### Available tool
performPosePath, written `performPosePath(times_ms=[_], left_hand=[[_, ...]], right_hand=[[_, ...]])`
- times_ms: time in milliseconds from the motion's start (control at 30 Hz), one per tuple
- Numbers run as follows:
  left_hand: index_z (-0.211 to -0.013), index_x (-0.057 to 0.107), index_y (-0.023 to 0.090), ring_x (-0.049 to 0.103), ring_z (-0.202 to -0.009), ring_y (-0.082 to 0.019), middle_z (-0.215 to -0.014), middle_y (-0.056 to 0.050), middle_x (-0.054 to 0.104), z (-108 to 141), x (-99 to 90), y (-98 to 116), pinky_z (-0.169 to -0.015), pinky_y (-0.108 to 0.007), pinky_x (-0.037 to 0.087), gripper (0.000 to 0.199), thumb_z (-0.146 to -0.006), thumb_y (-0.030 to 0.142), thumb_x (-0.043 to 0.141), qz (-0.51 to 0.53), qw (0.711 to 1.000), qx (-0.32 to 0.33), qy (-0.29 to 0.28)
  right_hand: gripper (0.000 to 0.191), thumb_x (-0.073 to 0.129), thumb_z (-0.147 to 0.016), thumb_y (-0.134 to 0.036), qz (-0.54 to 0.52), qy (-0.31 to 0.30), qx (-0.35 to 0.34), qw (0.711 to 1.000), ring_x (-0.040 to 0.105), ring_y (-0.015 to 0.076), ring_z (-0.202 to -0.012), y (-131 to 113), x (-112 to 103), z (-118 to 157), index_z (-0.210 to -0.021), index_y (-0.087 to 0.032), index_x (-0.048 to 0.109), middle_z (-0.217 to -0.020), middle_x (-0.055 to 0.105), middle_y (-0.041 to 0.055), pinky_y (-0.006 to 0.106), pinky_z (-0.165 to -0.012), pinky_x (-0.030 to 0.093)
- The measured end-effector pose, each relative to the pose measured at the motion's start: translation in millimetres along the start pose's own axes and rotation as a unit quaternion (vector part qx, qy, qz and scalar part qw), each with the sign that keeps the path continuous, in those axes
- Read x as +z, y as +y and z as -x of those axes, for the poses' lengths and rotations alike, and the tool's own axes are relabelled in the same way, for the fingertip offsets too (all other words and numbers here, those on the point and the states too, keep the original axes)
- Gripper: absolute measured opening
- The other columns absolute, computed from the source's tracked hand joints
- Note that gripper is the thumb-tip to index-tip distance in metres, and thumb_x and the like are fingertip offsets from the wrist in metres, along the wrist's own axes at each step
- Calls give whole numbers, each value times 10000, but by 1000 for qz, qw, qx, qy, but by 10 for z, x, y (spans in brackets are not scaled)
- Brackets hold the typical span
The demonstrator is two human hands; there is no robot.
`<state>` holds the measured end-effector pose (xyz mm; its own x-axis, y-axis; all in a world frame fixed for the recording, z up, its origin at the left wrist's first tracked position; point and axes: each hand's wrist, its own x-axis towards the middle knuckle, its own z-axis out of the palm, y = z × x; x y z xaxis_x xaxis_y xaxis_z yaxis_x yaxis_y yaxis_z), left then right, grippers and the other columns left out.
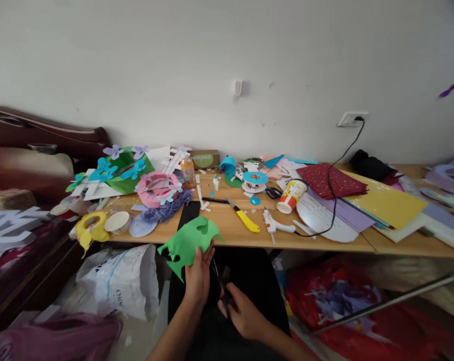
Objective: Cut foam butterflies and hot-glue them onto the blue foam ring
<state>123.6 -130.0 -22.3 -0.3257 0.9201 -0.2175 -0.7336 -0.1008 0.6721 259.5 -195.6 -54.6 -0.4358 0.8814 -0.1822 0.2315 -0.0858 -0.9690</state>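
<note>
Clamps a bright-green, ragged-edged thin sheet (187, 242) in the left grip (198, 275), just in front of the pale wooden bench (227, 233) — cannot tell whether paper or foam. Closes the right grip (244, 312) around dark-handled metal scissors (219, 282), pointing up near the left grip; loses the blades against black clothing (249, 271), too blurred to judge apart or together. Hides the near end of a flat black rectangular object (189, 212) behind the sheet. Reads "goodme" on a brown cardboard box (206, 159), partly covered by a clear bottle of orange liquid (188, 171). Shows "CHI" on a crumpled white plastic bag (127, 281) below the bench — with the remaining letters creased.
</note>
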Motion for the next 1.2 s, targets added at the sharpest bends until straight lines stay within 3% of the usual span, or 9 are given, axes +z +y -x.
performPosePath(times_ms=[133,267,500,600,767,867,1000,1133,1200], left_hand=[[-1122,647,144,680,-1079,-260,-1158,-139,718,164,-17,-67,-966,-401,510,409,-797,366,758,-14,999,25,39],[-974,698,187,705,-815,-161,-982,-53,753,200,-78,-187,-737,-251,541,314,-734,351,817,-48,993,24,108],[-784,718,112,635,-584,-152,-673,-47,691,157,-148,-312,-567,-245,501,444,-574,463,892,-111,990,-29,83],[-618,664,117,498,-427,-105,-492,13,555,152,-173,-342,-427,-220,380,466,-554,525,878,-147,984,-55,82],[-566,619,125,429,-430,-87,-481,34,494,167,-185,-357,-426,-220,335,491,-559,550,865,-170,979,-74,83],[-529,588,138,391,-423,-79,-458,57,438,197,-131,-332,-416,-221,315,505,-534,555,873,-159,978,-91,99],[-584,626,135,458,-474,-95,-520,42,504,206,-62,-312,-464,-227,382,471,-510,513,897,-140,980,-86,110],[-494,520,167,361,-403,-63,-452,84,393,191,-38,-299,-386,-214,296,515,-484,511,904,-128,979,-82,139],[-525,547,161,397,-410,-64,-468,78,436,179,-35,-287,-389,-207,323,487,-479,475,917,-104,981,-76,146]], right_hand=[[207,534,-883,-378,46,24,-17,999,516,140,-688,6,86,17,-871,-172,518,-797,585,24,258,-653,419],[115,521,-855,-292,76,41,-42,995,560,175,-706,-12,97,-43,-823,-181,512,-776,615,46,276,-656,419],[99,469,-846,-232,56,86,-57,993,637,213,-840,24,27,-214,-872,-201,560,-879,672,68,294,-762,460],[129,477,-839,-262,31,116,-50,992,654,232,-876,169,60,-307,-895,-210,580,-919,686,83,311,-791,478],[159,494,-820,-324,21,139,-50,989,655,242,-837,405,128,-433,-897,-217,582,-886,691,88,335,-775,495],[154,482,-830,-315,17,133,-51,990,655,235,-861,385,118,-424,-905,-221,578,-890,683,79,332,-812,495],[177,477,-836,-302,5,127,-50,991,653,237,-908,324,94,-406,-949,-217,584,-941,684,87,342,-859,499],[226,486,-835,-307,-1,130,-61,990,651,254,-970,318,112,-423,-999,-212,609,-1025,688,110,353,-884,501],[259,488,-842,-308,-10,122,-68,990,649,261,-1006,294,124,-429,-1049,-211,608,-1068,688,114,357,-894,500]])
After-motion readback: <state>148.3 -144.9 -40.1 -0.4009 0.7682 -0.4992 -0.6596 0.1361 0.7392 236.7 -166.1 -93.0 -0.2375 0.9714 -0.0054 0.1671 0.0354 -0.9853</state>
